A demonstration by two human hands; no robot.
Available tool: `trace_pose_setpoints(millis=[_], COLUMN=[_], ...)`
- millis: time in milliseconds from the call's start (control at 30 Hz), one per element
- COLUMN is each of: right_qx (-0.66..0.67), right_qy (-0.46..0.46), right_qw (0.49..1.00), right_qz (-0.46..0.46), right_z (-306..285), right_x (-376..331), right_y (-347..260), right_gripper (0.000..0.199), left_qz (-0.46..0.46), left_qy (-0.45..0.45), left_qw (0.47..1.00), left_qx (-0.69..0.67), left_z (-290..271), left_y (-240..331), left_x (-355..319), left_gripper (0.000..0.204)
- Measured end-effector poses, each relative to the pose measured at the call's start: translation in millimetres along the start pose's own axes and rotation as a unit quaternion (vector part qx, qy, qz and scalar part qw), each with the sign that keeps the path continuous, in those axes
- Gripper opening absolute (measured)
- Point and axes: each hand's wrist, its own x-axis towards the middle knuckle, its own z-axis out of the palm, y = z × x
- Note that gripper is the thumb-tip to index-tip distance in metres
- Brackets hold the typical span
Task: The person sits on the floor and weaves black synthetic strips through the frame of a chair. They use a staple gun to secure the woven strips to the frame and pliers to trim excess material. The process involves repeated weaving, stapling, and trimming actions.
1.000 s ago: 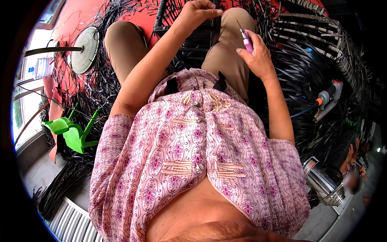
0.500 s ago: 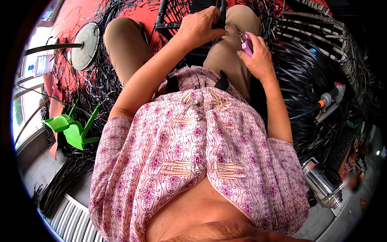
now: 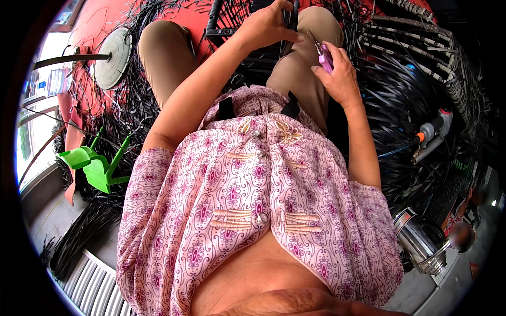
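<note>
My left hand (image 3: 266,26) reaches over a black frame with woven strips (image 3: 221,32) between my knees. Its thumb stands apart from the fingers, next to a black upright bar. The fingertips are partly cut off by the upper edge of the view. Above my right thigh, my right hand (image 3: 340,79) is closed around a small cutter with purple handles (image 3: 325,64). The cutter's thin metal tip points up and left, toward my left thumb. What lies beneath the left palm is hidden.
Black strips (image 3: 390,105) lie heaped at right, where a grey power tool (image 3: 435,129) rests. A metal flask (image 3: 419,237) stands at lower right. At left are a grey round disc (image 3: 113,58), a green plastic object (image 3: 97,171) and a white slatted surface (image 3: 97,287).
My left hand has moved up and forward along the black frame, its fingers partly leaving the view. My right hand with the cutter has hardly moved.
</note>
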Motion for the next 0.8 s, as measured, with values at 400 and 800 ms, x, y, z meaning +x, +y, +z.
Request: trace_pose_setpoints(millis=[400,800], right_qx=[-0.012,-0.132], right_qy=[-0.007,-0.019], right_qw=[0.999,0.984], right_qz=[-0.029,-0.121], right_z=[-1.2,-14.0], right_x=[3.6,25.3], right_y=[4.5,-3.3], right_gripper=[0.064,0.057], left_qz=[0.006,0.061], left_qy=[-0.022,0.045], left_qw=[0.999,0.975], left_qx=[-0.032,-0.210], left_z=[5.3,6.4], left_y=[-24.9,-33.2], left_x=[11.4,17.8], left_gripper=[0.071,0.016])
